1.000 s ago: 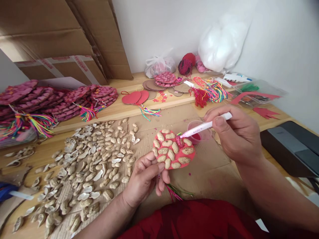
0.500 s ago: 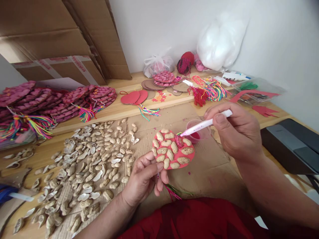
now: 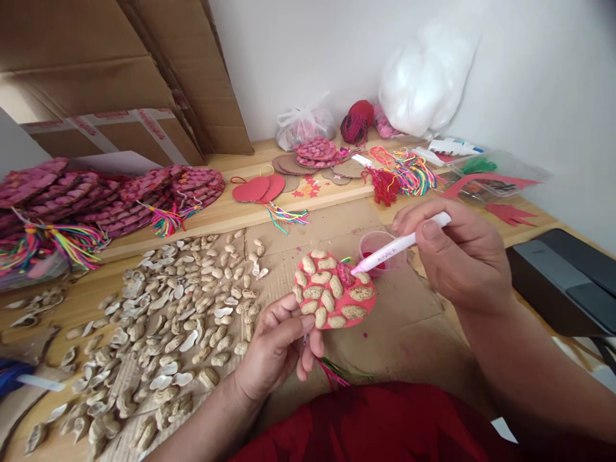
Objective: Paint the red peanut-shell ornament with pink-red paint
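Observation:
My left hand (image 3: 283, 343) pinches the lower left edge of a round red disc (image 3: 347, 307) covered with peanut shells. One shell (image 3: 345, 274) near its upper right is coloured pink-red; the others are plain tan. In my right hand (image 3: 464, 263) is a white acrylic paint marker (image 3: 389, 249), held slanting down to the left. Its pink tip meets the disc at the right side of the coloured shell. Behind the marker stands a clear plastic cup (image 3: 380, 247) with red paint inside. Coloured strings (image 3: 337, 372) hang below the disc.
Many loose peanut shells (image 3: 192, 308) cover the cardboard sheet (image 3: 399, 333) on the left. Finished pink discs (image 3: 106, 199) with tassels are stacked at the back left. Red cardboard discs (image 3: 253, 190) and yarn tassels (image 3: 416, 172) lie further back. A dark device (image 3: 563, 276) lies at right.
The marker tip has moved slightly right and down, from the top of the coloured shell to its right side. My left hand and the disc are nearly unmoved.

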Demonstrator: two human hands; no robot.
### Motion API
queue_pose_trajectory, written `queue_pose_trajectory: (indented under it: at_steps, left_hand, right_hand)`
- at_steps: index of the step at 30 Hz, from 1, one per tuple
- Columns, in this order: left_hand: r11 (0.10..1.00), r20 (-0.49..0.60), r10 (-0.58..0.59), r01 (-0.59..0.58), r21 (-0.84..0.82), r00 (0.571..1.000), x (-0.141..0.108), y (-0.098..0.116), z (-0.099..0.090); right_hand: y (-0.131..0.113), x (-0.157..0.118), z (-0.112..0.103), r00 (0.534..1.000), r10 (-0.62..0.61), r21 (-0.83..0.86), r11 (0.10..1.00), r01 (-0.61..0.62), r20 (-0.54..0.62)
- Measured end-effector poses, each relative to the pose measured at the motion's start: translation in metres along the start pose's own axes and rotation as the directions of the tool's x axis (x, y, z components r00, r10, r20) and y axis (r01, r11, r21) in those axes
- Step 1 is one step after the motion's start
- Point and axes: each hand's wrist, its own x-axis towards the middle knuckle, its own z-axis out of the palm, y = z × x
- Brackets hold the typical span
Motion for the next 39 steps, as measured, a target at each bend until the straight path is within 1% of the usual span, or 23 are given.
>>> queue_pose_trajectory:
  at_steps: [2, 4, 7, 10, 15, 17, 20, 22, 27, 33, 37, 39]
  left_hand:
    - [1.000, 0.013, -0.005, 0.005, -0.016, 1.000, 0.0001, -0.0004, -0.0006]
    - [0.999, 0.031, -0.019, 0.020, -0.027, 0.999, 0.0002, -0.0008, -0.0012]
    - [0.999, 0.047, -0.033, 0.035, -0.041, 0.998, 0.0002, -0.0013, -0.0021]
    - [0.998, 0.055, -0.029, 0.032, -0.055, 0.998, 0.0002, -0.0017, -0.0032]
    - [0.997, 0.077, -0.027, 0.033, -0.074, 0.997, 0.0002, -0.0032, -0.0059]
    - [0.996, 0.086, -0.033, 0.040, -0.078, 0.996, 0.0001, -0.0038, -0.0068]
    - [0.995, 0.100, -0.043, 0.052, -0.085, 0.994, 0.0001, -0.0041, -0.0077]
    - [0.994, 0.108, -0.045, 0.056, -0.097, 0.993, 0.0002, -0.0037, -0.0079]
    - [0.990, 0.127, -0.049, 0.066, -0.126, 0.991, 0.0003, -0.0020, -0.0072]
    - [0.990, 0.101, -0.053, 0.065, -0.122, 0.993, -0.0006, -0.0007, -0.0067]
    - [0.991, 0.116, -0.058, 0.070, -0.110, 0.992, -0.0003, -0.0010, -0.0076]
    - [0.992, 0.116, -0.058, 0.070, -0.103, 0.992, -0.0001, -0.0012, -0.0079]
  right_hand:
    - [0.0008, 0.0002, -0.0004, 0.998, 0.030, 0.042, 0.999, -0.032, 0.048]
    - [0.0017, 0.0002, -0.0005, 0.997, 0.045, 0.039, 0.998, -0.047, 0.056]
    - [0.0030, 0.0003, -0.0007, 0.999, 0.041, 0.016, 0.999, -0.041, 0.005]
    - [0.0038, 0.0007, -0.0017, 0.999, 0.037, 0.041, 0.999, -0.036, -0.030]
    - [0.0053, 0.0011, -0.0025, 0.997, 0.072, 0.082, 0.994, -0.075, 0.041]
    - [0.0061, 0.0014, -0.0020, 0.998, 0.065, 0.067, 0.996, -0.066, 0.021]
    - [0.0069, 0.0022, -0.0014, 0.998, 0.039, 0.038, 0.999, -0.037, -0.053]
    - [0.0068, 0.0029, -0.0014, 0.997, 0.032, 0.044, 0.999, -0.029, -0.073]
    - [0.0064, 0.0039, 0.0004, 0.998, 0.065, 0.108, 0.992, -0.066, 0.021]
    - [0.0076, 0.0042, 0.0002, 0.998, 0.047, 0.116, 0.992, -0.042, -0.049]
    - [0.0055, 0.0036, -0.0001, 0.994, 0.098, 0.150, 0.983, -0.103, 0.042]
    - [0.0052, 0.0036, 0.0005, 0.993, 0.105, 0.132, 0.985, -0.110, 0.046]
